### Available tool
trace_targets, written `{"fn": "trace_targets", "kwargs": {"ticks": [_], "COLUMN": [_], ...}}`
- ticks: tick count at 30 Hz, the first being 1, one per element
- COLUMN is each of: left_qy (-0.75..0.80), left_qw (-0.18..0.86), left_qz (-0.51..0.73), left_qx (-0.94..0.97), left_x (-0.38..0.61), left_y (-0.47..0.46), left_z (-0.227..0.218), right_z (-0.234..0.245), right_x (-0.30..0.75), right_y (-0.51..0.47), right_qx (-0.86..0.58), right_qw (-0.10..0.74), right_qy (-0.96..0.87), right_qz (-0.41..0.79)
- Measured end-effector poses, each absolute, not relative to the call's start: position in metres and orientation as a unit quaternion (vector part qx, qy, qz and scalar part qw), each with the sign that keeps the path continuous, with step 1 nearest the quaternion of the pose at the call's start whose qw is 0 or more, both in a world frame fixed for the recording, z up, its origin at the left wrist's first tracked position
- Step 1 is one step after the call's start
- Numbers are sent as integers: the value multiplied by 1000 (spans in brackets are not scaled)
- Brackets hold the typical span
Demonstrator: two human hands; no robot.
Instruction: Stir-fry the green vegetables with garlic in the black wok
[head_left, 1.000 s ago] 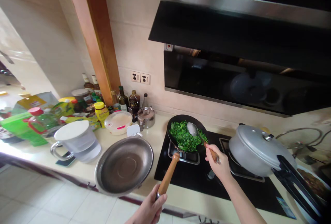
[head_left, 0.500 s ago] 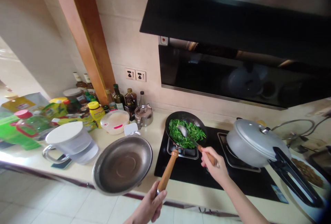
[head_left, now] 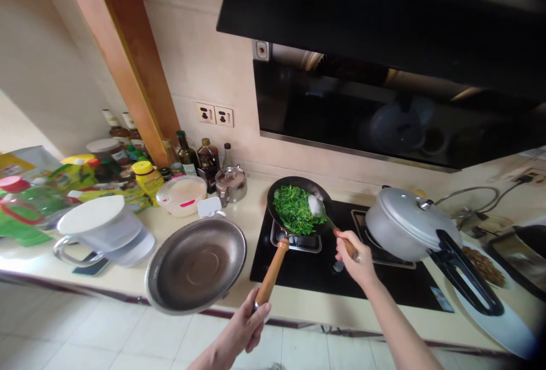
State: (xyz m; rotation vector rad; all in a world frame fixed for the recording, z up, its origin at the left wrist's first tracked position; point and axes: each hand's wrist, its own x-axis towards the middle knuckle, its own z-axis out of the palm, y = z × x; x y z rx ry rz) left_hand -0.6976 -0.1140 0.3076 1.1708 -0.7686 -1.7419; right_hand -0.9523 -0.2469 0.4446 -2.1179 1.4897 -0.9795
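My left hand (head_left: 241, 324) grips the pan handle (head_left: 272, 273) to steady it, right hand (head_left: 357, 262) pinches the spoon (head_left: 318, 206) in the greens (head_left: 292, 210)

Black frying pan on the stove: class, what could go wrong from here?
The round black frying pan holds a heap of dark-green leafy greens, so a hard push of the silver metal spoon in the right hand might flip some over the rim. The long wooden pan handle, gripped by the left hand, juts toward the counter edge, where a bump could jerk the pan. The wide round steel basin sits close beside it and could get knocked.
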Motion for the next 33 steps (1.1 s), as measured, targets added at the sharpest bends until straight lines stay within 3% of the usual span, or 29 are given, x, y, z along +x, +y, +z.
{"fn": "trace_targets", "kwargs": {"ticks": [3, 6, 14, 22, 25, 29, 33], "left_qy": [-317, -318, -282, -294, -285, -294, -309], "left_qw": [434, 435, 439, 457, 463, 464, 463], "left_qz": [-698, -694, -707, -697, -694, -696, -692], "left_qx": [473, 477, 478, 467, 472, 463, 459], "left_x": [-700, -702, -706, -705, -704, -708, -710], "left_y": [-113, -114, -120, -117, -116, -119, -123], "left_z": [306, 304, 284, 300, 308, 293, 279], "right_z": [428, 430, 431, 423, 438, 457, 454], "right_x": [-950, -956, -927, -928, -932, -926, -910], "right_y": [-239, -241, -281, -236, -252, -265, -240], "right_qx": [-772, -799, -802, -931, -918, -896, -931], "right_qw": [192, 135, 74, -23, -60, -41, -55], "right_qy": [509, 499, 453, 351, 371, 396, 340], "right_qz": [-330, -307, -382, -98, -128, -197, -118]}}
